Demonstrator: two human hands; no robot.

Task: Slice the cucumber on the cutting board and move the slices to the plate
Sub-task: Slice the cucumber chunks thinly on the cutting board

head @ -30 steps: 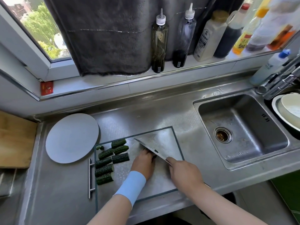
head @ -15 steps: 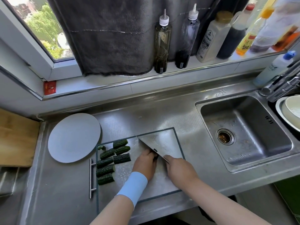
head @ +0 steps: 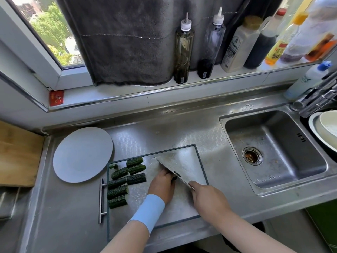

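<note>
A steel cutting board [head: 182,210] lies on the counter in front of me. Several dark green cucumber pieces [head: 125,179] lie in two rows on its left part, with a small stem end [head: 114,166] at the corner. My left hand [head: 161,185], with a light blue wristband, presses down on a cucumber piece that it almost wholly hides. My right hand [head: 207,198] grips the handle of a cleaver [head: 184,165], whose blade stands against my left fingers. A round grey plate [head: 82,154] sits bare to the left of the board.
A steel sink [head: 273,148] lies to the right, with white bowls [head: 326,128] and a tap [head: 317,99] beyond. Bottles [head: 184,48] line the window sill under a dark towel [head: 118,39]. A wooden board [head: 16,154] lies at the far left. The cutting board's bar handle [head: 100,199] sticks out leftward.
The cleaver and both hands have stayed at the same spot on the board, shifting only slightly. The cut cucumber pieces have not moved.
</note>
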